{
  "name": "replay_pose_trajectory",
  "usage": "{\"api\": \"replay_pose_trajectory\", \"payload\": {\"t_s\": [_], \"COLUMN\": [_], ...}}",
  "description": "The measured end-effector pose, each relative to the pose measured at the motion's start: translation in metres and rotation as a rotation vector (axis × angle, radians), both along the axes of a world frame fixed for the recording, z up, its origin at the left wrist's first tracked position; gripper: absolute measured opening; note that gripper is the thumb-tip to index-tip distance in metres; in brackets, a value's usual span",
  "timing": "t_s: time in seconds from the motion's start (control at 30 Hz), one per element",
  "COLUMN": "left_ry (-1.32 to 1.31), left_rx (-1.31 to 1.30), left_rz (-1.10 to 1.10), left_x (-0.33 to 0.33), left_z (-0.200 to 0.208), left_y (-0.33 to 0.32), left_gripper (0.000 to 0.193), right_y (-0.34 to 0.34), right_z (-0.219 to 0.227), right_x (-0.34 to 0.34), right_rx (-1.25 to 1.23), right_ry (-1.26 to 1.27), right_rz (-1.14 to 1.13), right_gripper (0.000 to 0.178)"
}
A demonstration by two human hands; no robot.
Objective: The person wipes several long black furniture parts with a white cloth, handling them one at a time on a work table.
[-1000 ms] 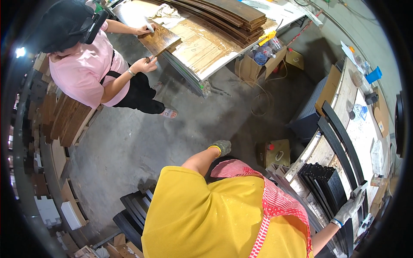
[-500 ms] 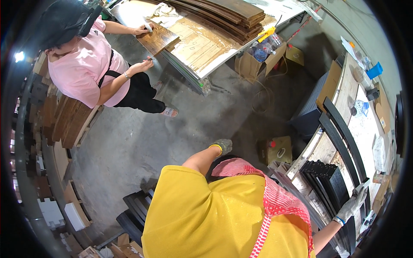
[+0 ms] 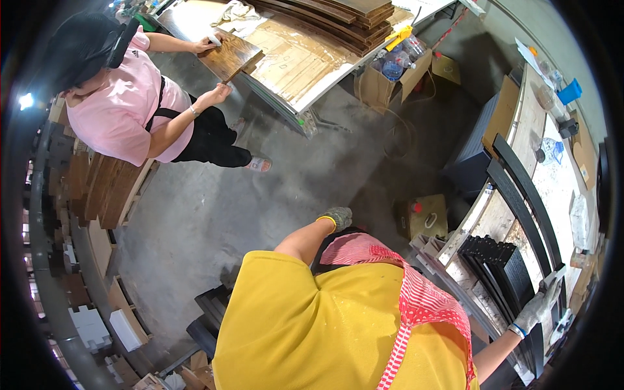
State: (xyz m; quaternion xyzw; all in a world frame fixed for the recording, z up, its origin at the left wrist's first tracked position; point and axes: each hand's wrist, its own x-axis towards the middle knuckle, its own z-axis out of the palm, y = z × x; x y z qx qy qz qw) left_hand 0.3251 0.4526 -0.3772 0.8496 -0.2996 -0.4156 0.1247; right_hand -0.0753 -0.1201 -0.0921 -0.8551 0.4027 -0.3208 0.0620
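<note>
My right hand [image 3: 534, 308], in a pale grey work glove, reaches over the bench on the right and rests at the near part of two long black curved strips [image 3: 528, 198]. Its fingers close around a small pale grey piece that I cannot make out. Beside that hand, on its left, lies a bundle of shorter black strips [image 3: 500, 266]. My left hand [image 3: 338, 218], in a dark patterned glove with a yellow cuff, hangs over the floor in front of me. How its fingers are set is hard to see, and no object shows in it.
A co-worker in pink [image 3: 117, 110] handles a brown wooden board [image 3: 229, 53] at the far table [image 3: 325, 88], where brown boards are stacked. A carton of bottles [image 3: 380, 88] stands by it. On the floor near my bench [image 3: 478, 224] is a yellowish can [image 3: 426, 218]. Boards are piled left.
The view has shifted slightly. The co-worker's nearer hand has risen toward the edge of the brown board. My right hand stays at the black strips, and my left hand has hardly moved.
</note>
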Motion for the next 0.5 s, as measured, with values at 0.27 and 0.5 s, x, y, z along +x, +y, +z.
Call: {"api": "replay_pose_trajectory", "payload": {"t_s": [0.27, 0.5], "left_ry": [0.007, -0.070], "left_rx": [-0.023, -0.123], "left_rz": [0.019, 0.064], "left_x": [0.003, 0.002], "left_z": [0.008, -0.013], "left_y": [-0.007, -0.006], "left_gripper": [0.036, 0.032], "right_y": [0.023, 0.014], "right_z": [0.015, 0.006], "right_x": [0.017, 0.007], "right_rx": [-0.053, -0.001], "right_ry": [0.045, 0.010], "right_rz": [-0.001, -0.026], "right_gripper": [0.067, 0.066]}}
